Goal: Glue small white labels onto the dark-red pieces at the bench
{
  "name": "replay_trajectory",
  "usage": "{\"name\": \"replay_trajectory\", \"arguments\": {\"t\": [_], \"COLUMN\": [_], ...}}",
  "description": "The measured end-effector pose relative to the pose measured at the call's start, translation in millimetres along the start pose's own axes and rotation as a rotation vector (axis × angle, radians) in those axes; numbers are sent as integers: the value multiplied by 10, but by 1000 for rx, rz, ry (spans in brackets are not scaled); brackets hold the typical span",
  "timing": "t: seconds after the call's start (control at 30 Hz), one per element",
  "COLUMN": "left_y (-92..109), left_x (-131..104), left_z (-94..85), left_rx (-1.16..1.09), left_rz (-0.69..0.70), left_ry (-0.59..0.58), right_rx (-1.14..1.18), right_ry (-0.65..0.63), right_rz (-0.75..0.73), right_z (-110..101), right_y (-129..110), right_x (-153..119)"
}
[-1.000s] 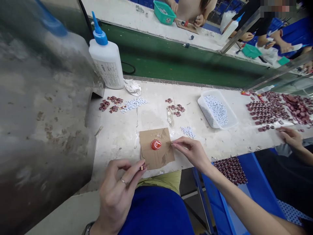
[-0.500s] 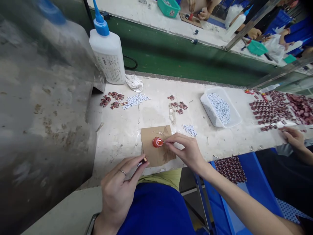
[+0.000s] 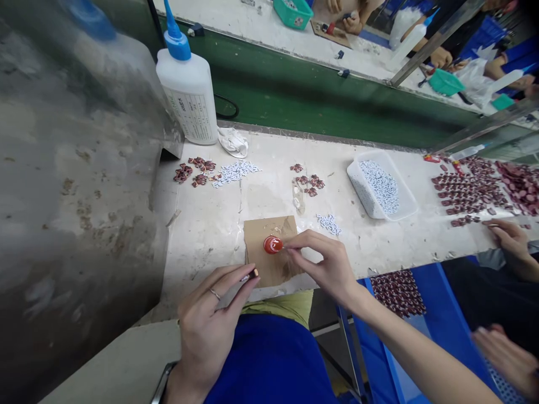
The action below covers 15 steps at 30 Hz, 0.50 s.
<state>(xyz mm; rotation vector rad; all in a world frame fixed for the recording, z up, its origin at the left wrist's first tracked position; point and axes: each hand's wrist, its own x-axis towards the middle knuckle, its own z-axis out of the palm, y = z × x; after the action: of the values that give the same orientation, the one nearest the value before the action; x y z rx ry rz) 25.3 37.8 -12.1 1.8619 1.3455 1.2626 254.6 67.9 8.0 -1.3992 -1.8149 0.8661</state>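
My left hand point(image 3: 210, 320) pinches a small dark brown piece with a pale tan end point(image 3: 253, 274) between thumb and forefinger. A small red cap point(image 3: 273, 244) with glossy liquid in it sits on a torn cardboard piece point(image 3: 263, 266). My right hand point(image 3: 322, 255) is closed in a pinch, its fingertips at the right rim of the cap. Whatever is between those fingertips is too small to make out. Just beyond the right hand lies a small pile of white-and-blue bits point(image 3: 328, 224). Several brown figure-like pieces point(image 3: 309, 180) lie farther back.
A white glue bottle point(image 3: 189, 95) with a blue nozzle stands back left beside a crumpled white cloth point(image 3: 233, 142). A clear tub point(image 3: 381, 185) holds more bits. Rows of brown pieces point(image 3: 463, 188) lie at right near a co-worker's hands point(image 3: 507, 238). Blue crate point(image 3: 438, 297) below.
My left hand has shifted slightly right, and the brown piece in it is turned a little. A co-worker's other hand has come into view at lower right, blurred.
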Motion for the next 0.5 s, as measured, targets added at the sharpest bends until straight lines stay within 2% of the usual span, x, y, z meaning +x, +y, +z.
{"name": "replay_trajectory", "arguments": {"t": [0.13, 0.23, 0.5], "left_y": [117, 181, 189], "left_x": [17, 22, 5], "left_z": [-20, -32, -18], "left_rx": [-38, -57, -121], "left_rz": [-41, -70, -90], "left_ry": [8, -12, -15], "right_rx": [191, 251, 262], "right_ry": [-2, -18, -61], "right_rz": [-19, -35, -47], "right_z": [35, 64, 62], "right_y": [-271, -431, -499], "right_x": [-34, -43, -12]}}
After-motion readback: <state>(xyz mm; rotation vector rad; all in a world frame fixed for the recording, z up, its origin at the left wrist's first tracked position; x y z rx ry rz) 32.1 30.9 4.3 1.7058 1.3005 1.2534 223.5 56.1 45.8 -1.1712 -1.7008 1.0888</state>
